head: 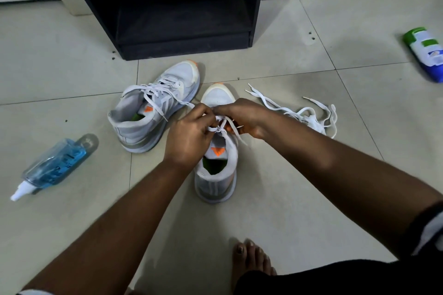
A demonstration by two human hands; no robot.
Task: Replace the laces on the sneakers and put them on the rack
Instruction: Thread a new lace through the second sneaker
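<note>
**Knot going in on the second sneaker**

Both hands are over the near sneaker (215, 170), which stands on the floor (299, 199) with its toe pointing at the black rack (182, 19). The left hand (189, 136) and right hand (242, 117) meet above the top eyelets, fingers curled in and pinching the white lace (221, 126) where its two ends cross. One loose end trails off the right side of the shoe. This looks like the tying stage, with the lacing itself apparently done.

The other sneaker (153, 108) sits just to the left, tipped slightly on its side, lace threaded through, ends lying slack and seemingly untied. A tangle of loose laces (306, 115) lies to the right, presumably the old pair.

Next call, as I read it: pull the crossing snug, form a bow, and keep tension even so the tongue stays centred. After that the left shoe probably needs its own knot before either goes onto the rack's lower shelf, which stands close ahead.

A blue bottle (55, 165) lies on the floor at left, a green-capped bottle (425, 52) far right.
</note>
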